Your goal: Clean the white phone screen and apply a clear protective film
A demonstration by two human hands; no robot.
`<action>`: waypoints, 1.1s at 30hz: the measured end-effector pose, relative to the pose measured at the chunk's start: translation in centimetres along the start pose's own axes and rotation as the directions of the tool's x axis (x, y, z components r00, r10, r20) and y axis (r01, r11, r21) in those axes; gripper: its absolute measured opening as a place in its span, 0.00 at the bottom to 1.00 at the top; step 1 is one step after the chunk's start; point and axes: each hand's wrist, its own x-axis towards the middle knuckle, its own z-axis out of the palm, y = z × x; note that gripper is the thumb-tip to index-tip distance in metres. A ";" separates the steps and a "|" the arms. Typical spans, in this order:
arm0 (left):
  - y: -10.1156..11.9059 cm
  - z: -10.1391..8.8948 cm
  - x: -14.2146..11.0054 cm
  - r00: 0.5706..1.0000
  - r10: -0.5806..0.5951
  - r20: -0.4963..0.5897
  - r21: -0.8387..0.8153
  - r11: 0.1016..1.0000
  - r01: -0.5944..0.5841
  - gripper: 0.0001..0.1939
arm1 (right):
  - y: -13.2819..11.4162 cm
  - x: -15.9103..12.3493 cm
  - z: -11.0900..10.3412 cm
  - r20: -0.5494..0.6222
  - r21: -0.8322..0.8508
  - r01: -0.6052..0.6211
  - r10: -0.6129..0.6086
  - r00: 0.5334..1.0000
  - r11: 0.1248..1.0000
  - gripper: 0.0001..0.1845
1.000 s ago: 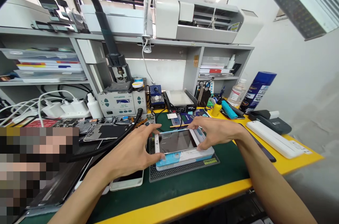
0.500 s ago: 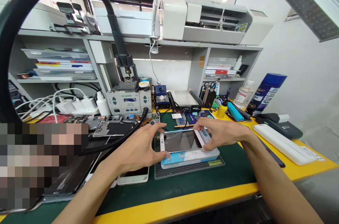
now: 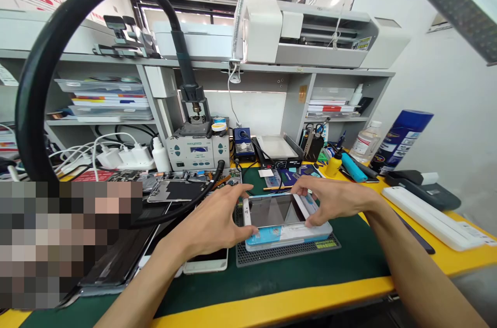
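A white-framed phone (image 3: 276, 210) with a dark, reflective screen lies face up on a blue and white box (image 3: 287, 235). Under the box is a grey perforated mat (image 3: 267, 258). My left hand (image 3: 219, 217) grips the phone's left end, thumb at the near corner and fingers at the far one. At the other end, my right hand (image 3: 336, 197) holds the phone the same way, thumb in front and fingers behind. The undersides of the fingertips are hidden. Another white phone (image 3: 205, 263) lies just left of the mat, partly behind my left forearm.
A hot-air station (image 3: 199, 152) stands behind, its black hose (image 3: 182, 209) crossing the left side. Larger dark panels (image 3: 116, 250) lie at left. A yellow bottle (image 3: 333, 165), a blue spray can (image 3: 402, 142) and a long white device (image 3: 430, 218) occupy the right.
The camera view has shifted slightly, so the whole scene sits further right and a little lower. Both hands keep their places at the phone's two ends.
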 end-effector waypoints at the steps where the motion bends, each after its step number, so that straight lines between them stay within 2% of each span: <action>1: -0.1 0.0 0.0 1.000 0.000 -0.005 -0.001 1.000 0.000 0.40 | 0.1 0.0 0.0 0.002 0.006 0.003 -0.003 1.000 1.000 0.33; 9: -0.5 0.1 -0.1 1.000 -0.018 0.016 0.001 1.000 0.018 0.42 | 0.6 0.3 0.1 0.038 0.058 0.000 -0.002 0.999 0.998 0.36; 21: -0.8 0.3 0.0 1.000 0.011 -0.002 -0.010 1.000 -0.011 0.40 | 0.9 0.3 0.7 0.011 0.122 -0.026 0.025 1.000 0.992 0.39; 33: -1.1 0.4 0.0 1.000 -0.016 -0.010 -0.005 1.000 0.016 0.41 | 1.6 0.0 1.1 -0.012 0.142 -0.024 0.026 1.000 0.990 0.38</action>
